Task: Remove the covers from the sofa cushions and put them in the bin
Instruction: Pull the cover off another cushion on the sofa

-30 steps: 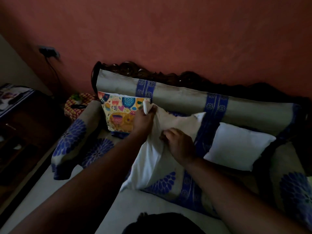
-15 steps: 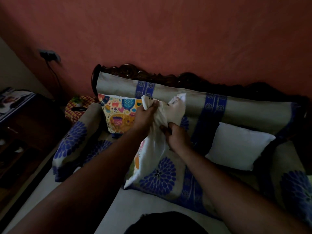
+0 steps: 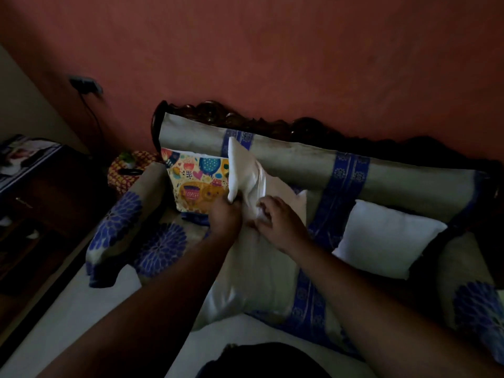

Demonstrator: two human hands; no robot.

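A white cushion (image 3: 253,279) lies on the sofa seat in the middle of the head view. A white piece of fabric, the cover turned inside out (image 3: 241,170), sticks up from its top end. My left hand (image 3: 225,218) grips the lower edge of that fabric. My right hand (image 3: 281,223) pinches bunched white cloth right beside it. A colourful elephant-print cushion (image 3: 195,184) leans against the sofa back on the left. A bare white cushion (image 3: 387,238) lies to the right.
The sofa (image 3: 395,178) has grey covers with blue bands and blue flower prints, and a carved dark wooden top. Its left armrest (image 3: 120,227) is close to a dark wooden cabinet (image 3: 41,203). A patterned bag (image 3: 125,170) sits behind the armrest. The wall is red.
The white fabric has been pulled up and now stands higher against the sofa back. Both hands have dropped lower onto the cushion's top end, which now shows plain white.
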